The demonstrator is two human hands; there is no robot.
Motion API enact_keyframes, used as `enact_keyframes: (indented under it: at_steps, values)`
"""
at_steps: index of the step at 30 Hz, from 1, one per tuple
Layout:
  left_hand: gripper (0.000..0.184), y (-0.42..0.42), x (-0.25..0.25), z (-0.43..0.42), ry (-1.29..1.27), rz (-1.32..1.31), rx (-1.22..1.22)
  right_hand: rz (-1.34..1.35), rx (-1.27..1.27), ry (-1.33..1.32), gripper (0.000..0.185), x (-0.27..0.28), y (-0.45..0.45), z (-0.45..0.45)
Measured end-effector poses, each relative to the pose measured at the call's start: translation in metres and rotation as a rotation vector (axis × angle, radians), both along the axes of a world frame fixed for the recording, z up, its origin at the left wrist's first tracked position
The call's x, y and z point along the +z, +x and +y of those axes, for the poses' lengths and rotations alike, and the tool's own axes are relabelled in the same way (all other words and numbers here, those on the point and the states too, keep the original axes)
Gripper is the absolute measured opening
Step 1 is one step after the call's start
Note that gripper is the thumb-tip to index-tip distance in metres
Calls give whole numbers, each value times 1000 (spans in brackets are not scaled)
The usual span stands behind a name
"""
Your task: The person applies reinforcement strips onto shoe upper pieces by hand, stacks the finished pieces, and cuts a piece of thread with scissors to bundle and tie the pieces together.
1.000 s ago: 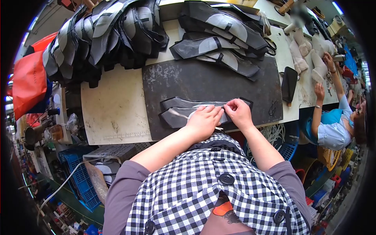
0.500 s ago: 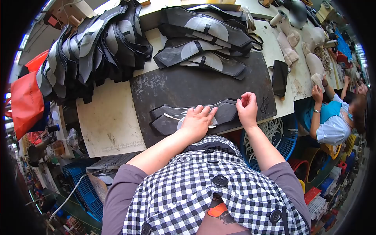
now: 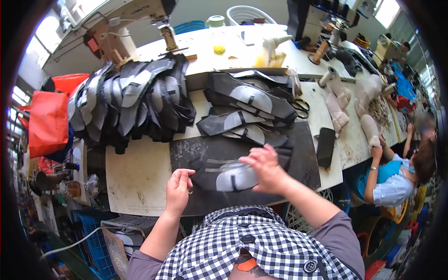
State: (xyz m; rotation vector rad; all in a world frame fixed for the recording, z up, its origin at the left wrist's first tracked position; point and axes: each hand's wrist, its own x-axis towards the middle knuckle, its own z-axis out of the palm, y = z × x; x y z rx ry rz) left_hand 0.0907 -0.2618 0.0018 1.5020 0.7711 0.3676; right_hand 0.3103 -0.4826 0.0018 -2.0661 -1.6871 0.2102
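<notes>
A flat dark grey cut piece with a light grey rounded patch (image 3: pixel 235 179) lies in front of me on the black mat (image 3: pixel 184 145), blurred by motion. At its left end is my left hand (image 3: pixel 177 191), fingers curled together in a pinch; what they hold, if anything, I cannot make out. My right hand (image 3: pixel 268 169) reaches over the piece's right half, fingers apart, fingertips close to its surface. Behind it, similar dark pieces (image 3: pixel 252 100) lie in a stack. A larger heap of such pieces (image 3: pixel 133 93) spreads at the back left.
Right of the mat are a black phone (image 3: pixel 325 147), black-handled scissors (image 3: pixel 301 108) and pale stuffed forms (image 3: pixel 337 105). A sewing machine (image 3: pixel 112 35) and a glue bottle (image 3: pixel 271 51) stand behind. A red bag (image 3: pixel 48 123) hangs left. Another person (image 3: pixel 396 175) sits at right.
My view has tilted up. My left hand moved off the piece's middle to its left end; my right hand came from its right end onto it. The white strips no longer show on the piece.
</notes>
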Motion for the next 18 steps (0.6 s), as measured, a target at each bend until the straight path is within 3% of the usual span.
enact_keyframes:
  at_steps: [2,4,6,7,9,11,16,18]
  values:
    - [27,-6,-5,-1,27,-27,94,-151,-59,27,100,42,43,13]
    - [30,-7,-5,-7,-132,-11,113,-376,-223,119,96,69,83,31]
    - [32,1,-9,-18,-291,-37,128,-384,-247,229,90,85,96,48]
    - [33,10,-5,-26,-303,-63,140,-347,-185,272,77,88,88,59]
    - [34,25,3,-39,-346,-145,147,-108,57,317,41,80,57,80]
    - [34,39,12,-40,-316,-233,138,153,258,184,15,55,19,99]
    - [33,26,23,3,-183,-208,310,680,84,101,20,19,-17,165]
    - [32,6,25,40,-169,-237,414,731,45,69,24,22,-15,199]
